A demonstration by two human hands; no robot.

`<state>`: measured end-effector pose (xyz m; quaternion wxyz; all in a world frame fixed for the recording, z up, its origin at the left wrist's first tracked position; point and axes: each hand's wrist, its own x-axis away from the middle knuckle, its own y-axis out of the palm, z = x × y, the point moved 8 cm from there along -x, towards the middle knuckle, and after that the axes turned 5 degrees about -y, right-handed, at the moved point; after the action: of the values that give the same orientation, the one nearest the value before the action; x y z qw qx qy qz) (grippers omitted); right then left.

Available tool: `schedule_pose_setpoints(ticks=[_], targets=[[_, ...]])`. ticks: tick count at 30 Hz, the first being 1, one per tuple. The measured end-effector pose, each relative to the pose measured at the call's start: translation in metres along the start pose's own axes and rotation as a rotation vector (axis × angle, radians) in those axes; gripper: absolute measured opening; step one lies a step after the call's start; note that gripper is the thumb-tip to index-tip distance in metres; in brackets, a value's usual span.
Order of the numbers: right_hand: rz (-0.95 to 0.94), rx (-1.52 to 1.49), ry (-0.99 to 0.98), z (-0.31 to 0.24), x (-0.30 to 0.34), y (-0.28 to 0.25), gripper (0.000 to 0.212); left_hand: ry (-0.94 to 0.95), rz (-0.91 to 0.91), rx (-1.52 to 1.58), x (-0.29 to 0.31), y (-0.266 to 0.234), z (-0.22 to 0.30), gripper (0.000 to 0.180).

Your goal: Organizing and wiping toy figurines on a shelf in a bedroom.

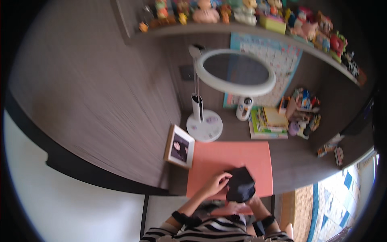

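Right grip [252, 199] holds black object [241, 184], angular in outline.

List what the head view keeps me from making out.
Head view:
Right hand: fingers mostly hidden behind the black object.
Black object: exact kind unclear; dark and blurred.
Wall chart: partly hidden behind the lamp ring.
Shelf figurines: some tops cut off by the upper edge.

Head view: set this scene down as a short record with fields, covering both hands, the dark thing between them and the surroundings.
left hand: at the black object's left edge
right hand: at its lower right edge, partly hidden
black object: angular, kind unclear
surface: pink mat
left of mat: framed photo
beyond mat: white ring lamp, stacked books
shelf above: figurines
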<state>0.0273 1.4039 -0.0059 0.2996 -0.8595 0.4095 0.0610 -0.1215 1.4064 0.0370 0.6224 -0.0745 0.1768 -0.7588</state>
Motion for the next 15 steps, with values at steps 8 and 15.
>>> schedule_pose_setpoints(ticks=[8, 15], targets=[[0.009, 1.005, -0.333, -0.208, -0.092, -0.069, 0.035, 0.016, 0.390, 0.021, 0.012, -0.087, 0.062, 0.036], [0.218, 0.400, -0.004, -0.222, -0.095, -0.083, 0.035, 0.088, 0.506, 0.088, 0.014, -0.121, 0.083, 0.029]])
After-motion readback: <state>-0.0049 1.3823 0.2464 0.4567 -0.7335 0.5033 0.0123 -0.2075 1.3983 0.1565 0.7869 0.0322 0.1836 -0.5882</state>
